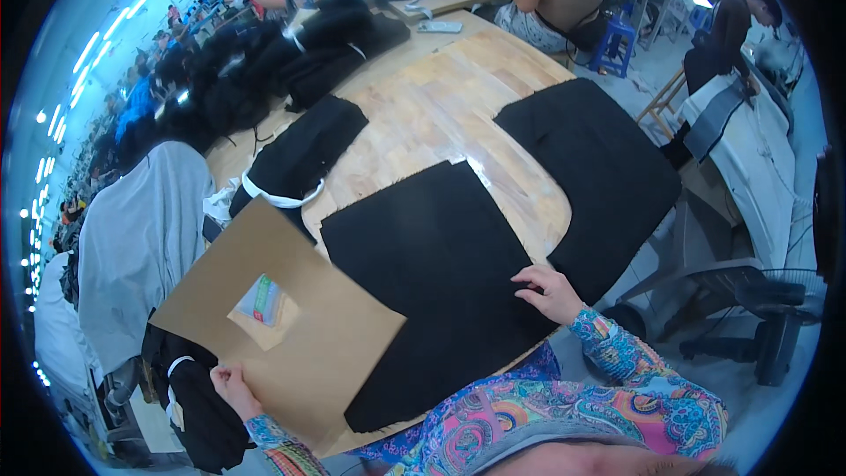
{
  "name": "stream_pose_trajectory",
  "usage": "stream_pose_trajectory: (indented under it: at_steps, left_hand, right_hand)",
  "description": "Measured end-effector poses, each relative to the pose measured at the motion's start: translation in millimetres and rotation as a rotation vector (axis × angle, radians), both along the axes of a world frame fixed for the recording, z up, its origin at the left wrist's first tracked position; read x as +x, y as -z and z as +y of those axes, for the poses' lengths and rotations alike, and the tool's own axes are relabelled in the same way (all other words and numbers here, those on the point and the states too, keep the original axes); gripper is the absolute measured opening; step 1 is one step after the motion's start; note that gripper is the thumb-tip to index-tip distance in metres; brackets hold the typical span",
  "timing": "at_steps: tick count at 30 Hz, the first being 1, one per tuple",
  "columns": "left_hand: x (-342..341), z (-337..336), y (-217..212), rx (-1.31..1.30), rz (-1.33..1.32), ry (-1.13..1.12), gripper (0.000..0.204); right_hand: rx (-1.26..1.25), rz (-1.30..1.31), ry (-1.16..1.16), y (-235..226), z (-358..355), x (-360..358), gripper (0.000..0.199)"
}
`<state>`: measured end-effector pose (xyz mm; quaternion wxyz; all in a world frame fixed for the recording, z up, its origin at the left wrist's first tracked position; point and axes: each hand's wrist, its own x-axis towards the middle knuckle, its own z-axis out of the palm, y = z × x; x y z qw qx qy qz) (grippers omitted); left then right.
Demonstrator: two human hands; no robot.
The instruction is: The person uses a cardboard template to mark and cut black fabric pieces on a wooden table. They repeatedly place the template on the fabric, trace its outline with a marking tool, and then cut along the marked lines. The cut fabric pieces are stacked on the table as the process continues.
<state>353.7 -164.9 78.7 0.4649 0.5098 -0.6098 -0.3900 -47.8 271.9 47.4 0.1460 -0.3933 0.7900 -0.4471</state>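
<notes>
A black fabric panel (432, 273) lies flat on the wooden table (458, 97) in front of me. My right hand (548, 291) rests on its right edge with the fingers spread flat. My left hand (231, 385) grips the lower left edge of a brown cardboard template (326, 344), which has a small rectangular window cut in it. The template tilts over the table's left corner and overlaps the panel's left side. A second black panel (590, 167) drapes over the table's right edge.
A tied bundle of black pieces (295, 163) lies to the left, with more dark fabric heaps (326, 44) behind. A grey cloth (141, 238) covers something at far left. Other people sit at the far end. A fan (775, 317) stands on the floor to the right.
</notes>
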Motion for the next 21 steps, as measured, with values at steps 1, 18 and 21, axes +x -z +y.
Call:
stream_pose_trajectory:
  at_steps: [1, 18, 21]
  left_hand:
    - [23, -14, 6, -0.012, -0.017, -0.025, 0.023]
    - [-102, 208, 23, -0.343, -0.636, 1.305, 0.027]
    - [-92, 208, 40, -0.298, -0.659, 1.355, 0.019]
  right_hand:
    - [0.038, 0.107, -0.056, 9, 6, 5, 0.023]
    - [0.353, 0.025, 0.184, 14, 23, 40, 0.023]
    - [0.260, -0.011, 0.206, 16, 26, 39, 0.019]
